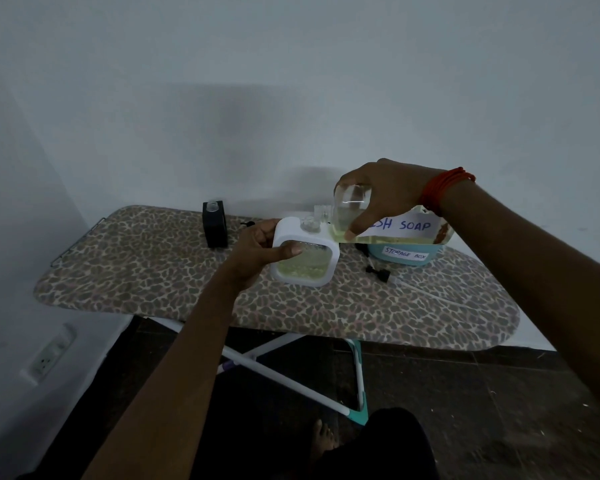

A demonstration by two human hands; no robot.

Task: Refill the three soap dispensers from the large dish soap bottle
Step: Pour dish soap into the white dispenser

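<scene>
My right hand [388, 192] grips the large clear dish soap bottle [378, 221], tipped on its side with its neck pointing left over the white dispenser. Yellow-green soap lies along the bottle's lower side. A paper label on it reads "SH SOAP". My left hand [260, 251] holds the white square dispenser [303, 258] by its left side, thumb across the clear window. Its open neck is uncapped, and bubbly yellow soap fills its lower part. A black dispenser [214, 224] with an open clear neck stands at the back left of the board.
Everything sits on a leopard-print ironing board [187, 282] against a white wall. A teal tub labelled "STORAGE BOX" [404, 254] stands behind the bottle. Black pump heads [378, 273] lie right of the white dispenser. A wall socket [49, 355] is low on the left.
</scene>
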